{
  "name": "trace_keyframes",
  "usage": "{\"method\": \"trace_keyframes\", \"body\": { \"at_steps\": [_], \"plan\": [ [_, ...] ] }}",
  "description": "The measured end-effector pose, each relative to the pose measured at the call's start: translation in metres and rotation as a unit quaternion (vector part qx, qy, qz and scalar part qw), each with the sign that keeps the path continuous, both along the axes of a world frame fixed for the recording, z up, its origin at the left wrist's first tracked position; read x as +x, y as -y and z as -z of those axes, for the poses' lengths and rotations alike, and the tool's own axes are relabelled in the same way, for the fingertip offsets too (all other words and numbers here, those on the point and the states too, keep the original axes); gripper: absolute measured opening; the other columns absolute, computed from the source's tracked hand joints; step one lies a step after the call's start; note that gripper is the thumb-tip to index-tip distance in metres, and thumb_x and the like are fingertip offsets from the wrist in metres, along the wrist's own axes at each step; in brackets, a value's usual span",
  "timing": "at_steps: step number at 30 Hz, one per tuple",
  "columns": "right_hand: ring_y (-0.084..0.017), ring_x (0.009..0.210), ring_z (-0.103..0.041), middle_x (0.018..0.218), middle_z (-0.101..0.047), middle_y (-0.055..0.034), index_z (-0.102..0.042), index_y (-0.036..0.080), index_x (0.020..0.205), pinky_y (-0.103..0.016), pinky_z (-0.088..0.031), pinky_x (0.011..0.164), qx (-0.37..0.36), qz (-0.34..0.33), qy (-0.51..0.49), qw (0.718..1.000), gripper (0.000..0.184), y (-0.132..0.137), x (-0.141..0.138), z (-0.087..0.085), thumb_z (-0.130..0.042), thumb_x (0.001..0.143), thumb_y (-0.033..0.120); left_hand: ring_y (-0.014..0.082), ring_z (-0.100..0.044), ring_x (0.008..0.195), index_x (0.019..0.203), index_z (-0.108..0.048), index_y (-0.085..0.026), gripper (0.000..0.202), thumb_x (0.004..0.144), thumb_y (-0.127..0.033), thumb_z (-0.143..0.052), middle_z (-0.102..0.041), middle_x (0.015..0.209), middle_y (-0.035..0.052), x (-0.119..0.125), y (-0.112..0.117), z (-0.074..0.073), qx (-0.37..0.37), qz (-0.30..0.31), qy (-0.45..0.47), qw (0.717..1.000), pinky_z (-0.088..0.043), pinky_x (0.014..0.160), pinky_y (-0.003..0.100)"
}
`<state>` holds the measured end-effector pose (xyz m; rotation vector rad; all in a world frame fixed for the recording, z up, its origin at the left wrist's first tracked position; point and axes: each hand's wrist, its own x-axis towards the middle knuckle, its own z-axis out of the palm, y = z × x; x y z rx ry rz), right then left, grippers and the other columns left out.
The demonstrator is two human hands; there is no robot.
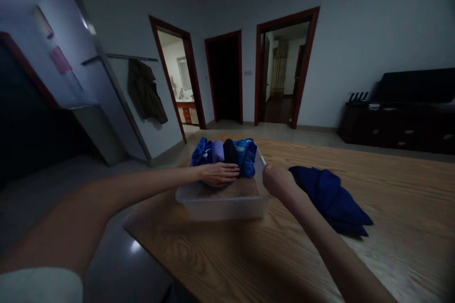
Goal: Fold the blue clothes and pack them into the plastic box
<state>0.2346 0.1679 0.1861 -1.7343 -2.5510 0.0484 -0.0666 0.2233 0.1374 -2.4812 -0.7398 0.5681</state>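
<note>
A clear plastic bin [227, 208] stands on the wooden table with rolled clothes lined up in its far half. From left to right these are a blue roll [201, 150], a lilac roll [218, 150], a black roll [230, 150] and a brighter blue roll [246, 156]. My left hand [221, 173] lies inside the bin, fingers stretched out against the near side of the rolls. My right hand [277, 180] is closed on the bin's right rim; its fingertips are mostly hidden. Just right of that hand lies a folded dark blue garment [329, 196].
The wooden table [401, 184] reaches far to the right, and its left corner is close to the bin. Beyond it are doorways, a jacket [144, 90] on a wall rail, and a dark cabinet [398, 125] bearing a television [419, 86].
</note>
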Motion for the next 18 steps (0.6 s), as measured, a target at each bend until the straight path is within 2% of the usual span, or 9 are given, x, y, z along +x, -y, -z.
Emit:
{"method": "trace_keyframes", "body": {
  "at_steps": [1,3,5,7,9,12,15,16,18],
  "plan": [
    [-0.034,0.116,-0.076,0.122,-0.076,-0.0289,-0.072,0.005,0.126,-0.043,-0.058,0.097,-0.002,-0.002,0.002,1.0,0.035,0.0,0.0,-0.001,-0.059,0.108,0.031,0.0267,-0.057,0.148,0.145,-0.068,-0.023,0.043,0.104,-0.034,-0.071,-0.062,0.158,0.0106,-0.006,-0.003,-0.004,-0.021,0.024,0.02,0.999,-0.046,0.125,0.049],
    [-0.031,0.115,-0.076,0.123,-0.076,-0.0225,-0.071,0.007,0.128,-0.045,-0.059,0.099,-0.01,0.001,0.01,1.0,0.033,0.001,0.001,-0.004,-0.06,0.109,0.033,0.022,-0.039,0.162,0.159,-0.056,-0.023,0.055,0.106,-0.035,-0.064,-0.046,0.172,0.0086,-0.015,-0.012,-0.012,-0.058,0.064,0.054,0.995,-0.029,0.135,0.043],
    [-0.027,0.112,-0.076,0.124,-0.076,-0.0145,-0.07,0.012,0.129,-0.048,-0.061,0.099,-0.018,0.004,0.012,1.0,0.032,0.003,0.004,-0.007,-0.065,0.108,0.037,0.02,-0.033,0.164,0.163,-0.051,-0.023,0.061,0.105,-0.037,-0.064,-0.042,0.174,0.0077,-0.021,-0.023,-0.02,-0.085,0.096,0.082,0.988,-0.023,0.137,0.041],
    [-0.025,0.111,-0.075,0.125,-0.075,-0.0105,-0.07,0.015,0.128,-0.048,-0.062,0.098,-0.027,0.008,0.005,1.0,0.032,0.008,0.006,-0.009,-0.069,0.106,0.038,0.0222,-0.036,0.163,0.164,-0.05,-0.022,0.065,0.103,-0.04,-0.066,-0.046,0.171,0.0106,-0.022,-0.029,-0.024,-0.1,0.12,0.105,0.982,-0.025,0.136,0.044],
    [-0.025,0.11,-0.074,0.126,-0.074,-0.0103,-0.071,0.015,0.127,-0.047,-0.062,0.097,-0.034,0.009,-0.012,0.999,0.032,0.013,0.005,-0.012,-0.071,0.105,0.039,0.0265,-0.038,0.162,0.164,-0.049,-0.02,0.07,0.102,-0.043,-0.068,-0.047,0.17,0.0147,-0.022,-0.03,-0.024,-0.108,0.131,0.125,0.977,-0.027,0.134,0.048],
    [-0.024,0.109,-0.075,0.125,-0.075,-0.0103,-0.072,0.015,0.124,-0.046,-0.062,0.097,-0.04,0.012,-0.044,0.998,0.031,0.014,0.003,-0.016,-0.069,0.106,0.04,0.0287,-0.036,0.163,0.164,-0.05,-0.027,0.074,0.096,-0.046,-0.075,-0.045,0.171,0.0119,-0.018,-0.027,-0.016,-0.145,0.073,0.167,0.972,-0.026,0.134,0.05],
    [-0.024,0.109,-0.077,0.118,-0.08,-0.0118,-0.075,0.016,0.12,-0.039,-0.061,0.095,-0.034,0.014,-0.075,0.997,0.041,0.007,0.018,-0.021,-0.052,0.113,0.049,0.0303,-0.042,0.16,0.15,-0.066,-0.03,0.05,0.102,-0.042,-0.068,-0.052,0.168,0.009,-0.004,-0.016,-0.014,-0.113,0.032,0.191,0.975,-0.033,0.131,0.051],
    [-0.025,0.111,-0.077,0.118,-0.081,-0.0126,-0.076,0.017,0.121,-0.038,-0.059,0.095,-0.028,0.019,-0.082,0.996,0.048,0.005,0.03,-0.022,-0.044,0.115,0.052,0.0295,-0.049,0.155,0.143,-0.071,-0.03,0.039,0.105,-0.038,-0.061,-0.057,0.164,0.0077,0.002,-0.009,-0.018,-0.098,0.019,0.198,0.975,-0.037,0.129,0.05],
    [-0.027,0.118,-0.075,0.123,-0.08,-0.0156,-0.074,0.017,0.126,-0.037,-0.056,0.099,-0.006,0.048,-0.088,0.995,0.06,0.003,0.064,-0.019,-0.029,0.117,0.055,0.0267,-0.065,0.138,0.129,-0.077,-0.029,0.036,0.11,-0.03,-0.048,-0.064,0.156,0.0059,0.017,0.01,-0.035,-0.073,-0.008,0.218,0.973,-0.049,0.119,0.045]
  ]
}}
